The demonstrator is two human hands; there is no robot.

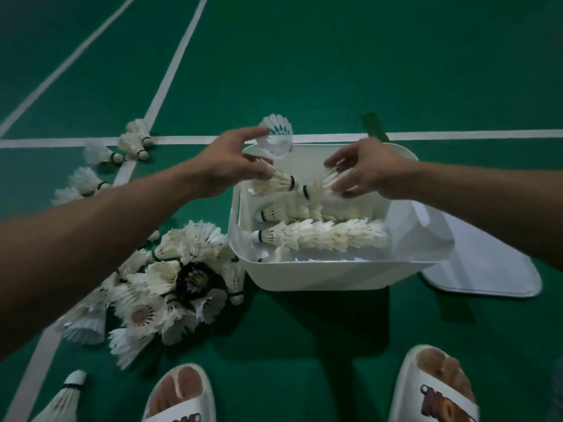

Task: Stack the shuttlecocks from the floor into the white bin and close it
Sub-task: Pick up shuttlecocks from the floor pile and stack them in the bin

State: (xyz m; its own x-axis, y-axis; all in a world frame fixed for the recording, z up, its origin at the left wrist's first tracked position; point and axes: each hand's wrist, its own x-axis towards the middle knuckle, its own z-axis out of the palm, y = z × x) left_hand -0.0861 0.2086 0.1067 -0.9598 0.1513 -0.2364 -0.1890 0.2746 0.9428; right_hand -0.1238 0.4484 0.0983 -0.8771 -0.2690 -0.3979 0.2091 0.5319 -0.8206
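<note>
Both bare forearms are reaching forward and converging. Left hand (234, 161) is pinching a shuttlecock (278, 179) at its feather end, index finger sticking out forward. Right hand (365, 169) is facing it, fingers spread and curling round the feathers of a second shuttlecock (320, 185). The hands are hovering near each other, not touching.

Nothing legible: dark lettering on the white slide sandals (438, 391) and gold print on the black round cap (192, 280) was too blurred.
</note>
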